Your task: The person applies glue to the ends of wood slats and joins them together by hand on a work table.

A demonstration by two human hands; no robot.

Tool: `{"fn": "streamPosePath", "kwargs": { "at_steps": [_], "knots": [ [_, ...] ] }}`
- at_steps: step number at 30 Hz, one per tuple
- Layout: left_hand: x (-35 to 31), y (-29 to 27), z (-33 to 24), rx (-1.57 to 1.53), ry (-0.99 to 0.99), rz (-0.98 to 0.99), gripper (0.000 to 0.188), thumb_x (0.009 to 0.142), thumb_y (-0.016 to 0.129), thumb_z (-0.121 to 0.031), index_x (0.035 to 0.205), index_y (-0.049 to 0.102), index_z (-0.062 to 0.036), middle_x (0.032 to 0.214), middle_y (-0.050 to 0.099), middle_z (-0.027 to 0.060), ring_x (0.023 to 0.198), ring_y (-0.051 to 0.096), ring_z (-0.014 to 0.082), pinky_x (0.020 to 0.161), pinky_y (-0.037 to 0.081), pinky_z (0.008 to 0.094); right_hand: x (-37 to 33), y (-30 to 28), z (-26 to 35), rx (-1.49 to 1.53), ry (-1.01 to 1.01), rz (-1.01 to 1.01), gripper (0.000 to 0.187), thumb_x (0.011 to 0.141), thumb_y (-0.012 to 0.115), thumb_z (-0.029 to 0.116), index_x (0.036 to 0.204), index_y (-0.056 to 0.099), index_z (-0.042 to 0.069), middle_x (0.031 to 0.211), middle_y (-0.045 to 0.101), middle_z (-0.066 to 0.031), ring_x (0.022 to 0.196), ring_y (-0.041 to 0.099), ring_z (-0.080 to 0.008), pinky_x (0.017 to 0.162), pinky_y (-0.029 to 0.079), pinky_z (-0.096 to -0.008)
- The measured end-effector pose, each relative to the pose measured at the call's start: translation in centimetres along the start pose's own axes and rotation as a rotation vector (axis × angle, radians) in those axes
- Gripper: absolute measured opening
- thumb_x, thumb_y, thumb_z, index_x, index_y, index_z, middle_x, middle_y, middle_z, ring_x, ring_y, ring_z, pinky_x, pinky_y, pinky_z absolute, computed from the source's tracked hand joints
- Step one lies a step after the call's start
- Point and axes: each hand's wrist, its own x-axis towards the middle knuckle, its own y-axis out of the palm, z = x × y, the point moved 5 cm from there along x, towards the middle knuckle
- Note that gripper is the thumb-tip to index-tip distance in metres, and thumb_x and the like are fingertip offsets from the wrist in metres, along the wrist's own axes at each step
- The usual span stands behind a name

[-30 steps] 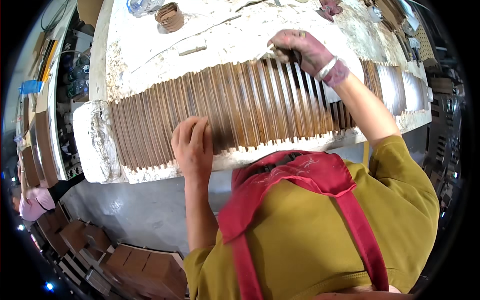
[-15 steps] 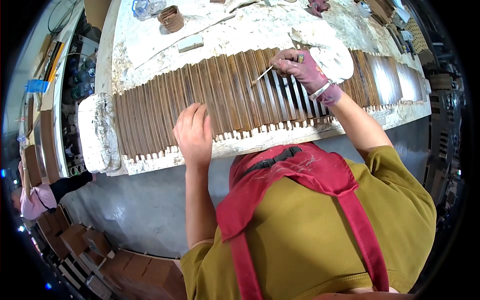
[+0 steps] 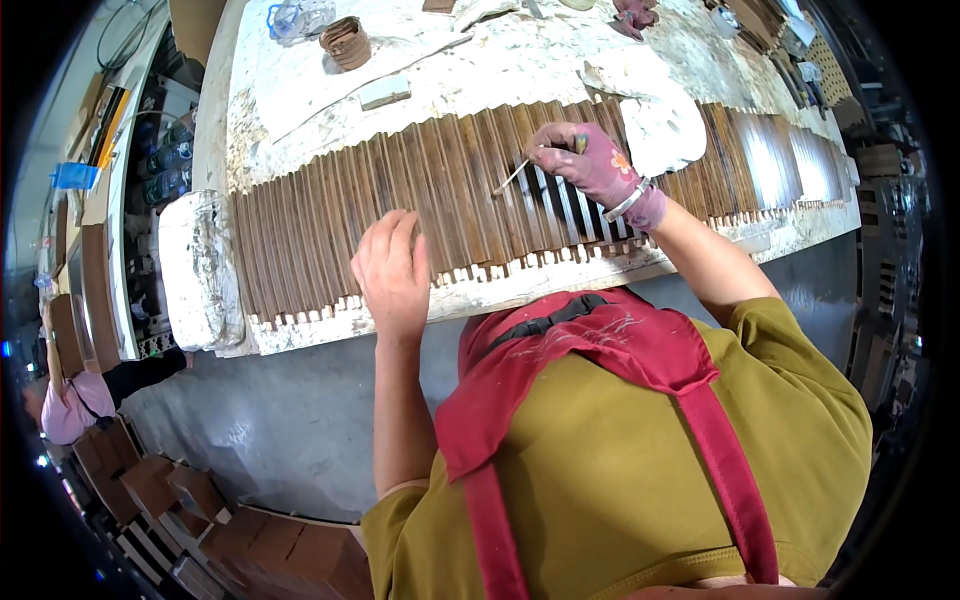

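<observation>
A long row of brown ribbed wooden strips (image 3: 320, 220), with pale pegs along the near edge, lies across the worktable (image 3: 420, 85). My right hand (image 3: 590, 170), in a stained pink glove with the fingertips showing, pinches a thin cotton swab (image 3: 512, 178). The swab's darkened tip points down-left at the strips near the middle of the row. Bare and with its fingers stretched out, my left hand (image 3: 392, 270) rests on the near part of the strips. Glossy dark strips show just below my right hand.
A folded white cloth (image 3: 668, 135) lies right of the glove. Behind the row are a small pale block (image 3: 385, 92), a brown cup-shaped container (image 3: 345, 43) and a clear plastic container (image 3: 300, 18). A white wrapped block (image 3: 200, 270) stands at the left end. Another person (image 3: 75, 405) is far left.
My right hand has moved slightly left and toward me, carrying the swab's tip lower along the strips. My left hand has hardly moved.
</observation>
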Motion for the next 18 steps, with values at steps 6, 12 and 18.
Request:
{"fn": "streamPosePath", "kwargs": {
  "at_steps": [6, 12, 18],
  "knots": [
    [-0.1, 0.3, 0.5, 0.003, -0.017, 0.023, 0.03, 0.084, 0.064, -0.012, 0.114, 0.063, -0.0091, 0.118, 0.061, 0.0056, 0.113, 0.055, 0.0263, 0.095, 0.038, 0.0396, 0.2, 0.1, 0.1, 0.004, -0.016, -0.032, 0.03, 0.089, 0.06, 0.028, 0.09, 0.067, -0.002, 0.079, 0.064, -0.0039, 0.076, 0.056, -0.0093, 0.073, 0.047, -0.0262],
    [0.0, 0.5, 0.3, 0.026, -0.022, 0.01, 0.029, 0.083, 0.064, -0.01, 0.112, 0.064, -0.0087, 0.116, 0.062, 0.0059, 0.112, 0.056, 0.0265, 0.094, 0.039, 0.0396, 0.7, -1.4, -1.0, -0.045, -0.046, -0.104, 0.038, 0.088, 0.058, 0.036, 0.089, 0.067, -0.001, 0.071, 0.061, -0.0032, 0.071, 0.054, -0.0089, 0.069, 0.045, -0.0272],
    [-0.1, 0.5, 0.4, 0.04, -0.017, -0.003, 0.028, 0.083, 0.064, -0.009, 0.111, 0.064, -0.0085, 0.115, 0.063, 0.0063, 0.111, 0.057, 0.0266, 0.093, 0.04, 0.0399, 0.5, -0.8, -0.1, -0.053, -0.038, -0.086, 0.037, 0.088, 0.059, 0.035, 0.087, 0.066, -0.001, 0.073, 0.062, -0.0034, 0.071, 0.054, -0.0101, 0.07, 0.046, -0.0283]
  ]
}}
